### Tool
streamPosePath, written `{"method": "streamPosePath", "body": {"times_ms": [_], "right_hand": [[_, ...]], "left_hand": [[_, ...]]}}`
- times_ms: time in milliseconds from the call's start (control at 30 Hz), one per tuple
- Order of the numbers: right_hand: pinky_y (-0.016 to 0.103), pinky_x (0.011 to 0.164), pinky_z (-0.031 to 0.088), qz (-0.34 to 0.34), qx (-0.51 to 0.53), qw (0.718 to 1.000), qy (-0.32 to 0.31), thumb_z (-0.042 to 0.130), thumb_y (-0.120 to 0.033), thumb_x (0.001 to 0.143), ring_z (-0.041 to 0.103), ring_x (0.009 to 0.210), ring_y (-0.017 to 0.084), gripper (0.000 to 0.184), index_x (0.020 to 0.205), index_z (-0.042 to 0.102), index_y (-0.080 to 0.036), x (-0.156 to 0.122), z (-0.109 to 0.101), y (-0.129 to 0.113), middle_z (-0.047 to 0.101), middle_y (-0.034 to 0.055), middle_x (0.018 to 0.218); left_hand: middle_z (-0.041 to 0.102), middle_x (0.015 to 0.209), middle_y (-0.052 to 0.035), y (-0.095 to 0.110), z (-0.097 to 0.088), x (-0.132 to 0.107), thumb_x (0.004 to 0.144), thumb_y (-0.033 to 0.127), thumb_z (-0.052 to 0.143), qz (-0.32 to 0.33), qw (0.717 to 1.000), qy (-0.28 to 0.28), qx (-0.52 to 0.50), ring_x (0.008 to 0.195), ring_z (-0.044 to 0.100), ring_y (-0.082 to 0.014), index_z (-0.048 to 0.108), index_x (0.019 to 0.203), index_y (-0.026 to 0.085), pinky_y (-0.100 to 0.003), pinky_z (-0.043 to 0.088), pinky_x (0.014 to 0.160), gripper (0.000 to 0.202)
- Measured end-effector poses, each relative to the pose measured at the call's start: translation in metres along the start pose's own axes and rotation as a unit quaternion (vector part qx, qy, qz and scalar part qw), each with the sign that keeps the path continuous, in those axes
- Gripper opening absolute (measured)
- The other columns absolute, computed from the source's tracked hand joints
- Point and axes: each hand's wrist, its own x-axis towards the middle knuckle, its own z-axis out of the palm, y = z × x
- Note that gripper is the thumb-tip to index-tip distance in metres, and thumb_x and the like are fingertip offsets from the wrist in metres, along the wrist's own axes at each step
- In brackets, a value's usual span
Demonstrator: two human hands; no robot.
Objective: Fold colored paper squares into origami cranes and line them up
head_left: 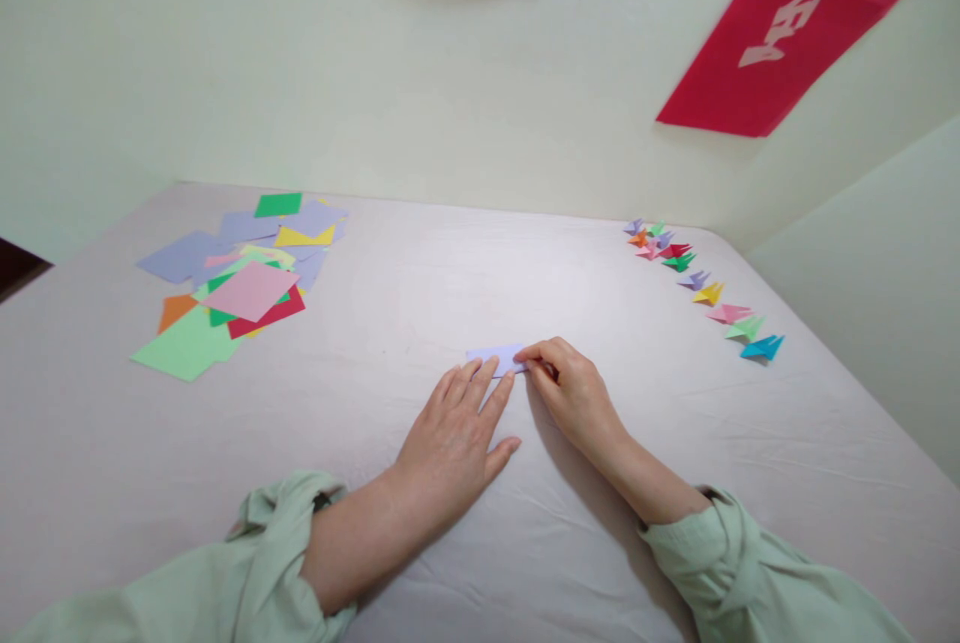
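A small folded lavender paper strip (496,359) lies flat on the cloth-covered table (420,263) in front of me. My left hand (456,435) rests flat with fingers stretched out, its fingertips on the strip's near edge. My right hand (571,391) is curled, fingertips pinched on the strip's right end. Both arms wear pale green sleeves.
A loose heap of coloured paper squares (240,283) lies at the far left. A row of several small folded paper shapes (701,288) runs along the right side near the table's edge. A red banner (787,23) hangs on the wall.
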Motion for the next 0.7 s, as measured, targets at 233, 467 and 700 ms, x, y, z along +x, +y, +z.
{"method": "streamPosePath", "body": {"times_ms": [233, 467, 700], "right_hand": [[0.03, 0.072, 0.046, -0.004, 0.001, 1.0, 0.002, 0.048, -0.016, 0.088, 0.059, 0.076, 0.017, 0.022, 0.095, 0.068, -0.023, 0.0, 0.0007, 0.0025, 0.064, 0.0039, 0.088], [0.03, 0.073, 0.046, 0.001, 0.0, 1.0, -0.002, 0.048, -0.015, 0.087, 0.059, 0.077, 0.017, 0.022, 0.094, 0.068, -0.022, 0.0008, 0.0003, 0.0007, 0.064, 0.0036, 0.088], [0.03, 0.073, 0.046, -0.002, -0.004, 1.0, 0.002, 0.048, -0.015, 0.087, 0.059, 0.076, 0.017, 0.022, 0.093, 0.067, -0.022, 0.001, -0.0003, -0.0011, 0.064, 0.0034, 0.087]], "left_hand": [[0.037, 0.152, -0.0119, 0.0003, -0.0013, 0.0003, 0.091, 0.051, 0.047, -0.001, 1.0, 0.001, -0.001, 0.138, 0.035, -0.0292, 0.04, 0.143, 0.019, -0.045, 0.028, 0.115, 0.062], [0.037, 0.152, -0.012, 0.0, -0.0018, 0.0011, 0.091, 0.052, 0.046, 0.0, 1.0, -0.007, 0.005, 0.139, 0.035, -0.029, 0.039, 0.144, 0.019, -0.044, 0.028, 0.114, 0.063], [0.038, 0.152, -0.0108, 0.0004, -0.0024, 0.0014, 0.092, 0.053, 0.044, -0.001, 1.0, -0.007, 0.01, 0.138, 0.036, -0.029, 0.04, 0.144, 0.02, -0.044, 0.028, 0.114, 0.062]]}}
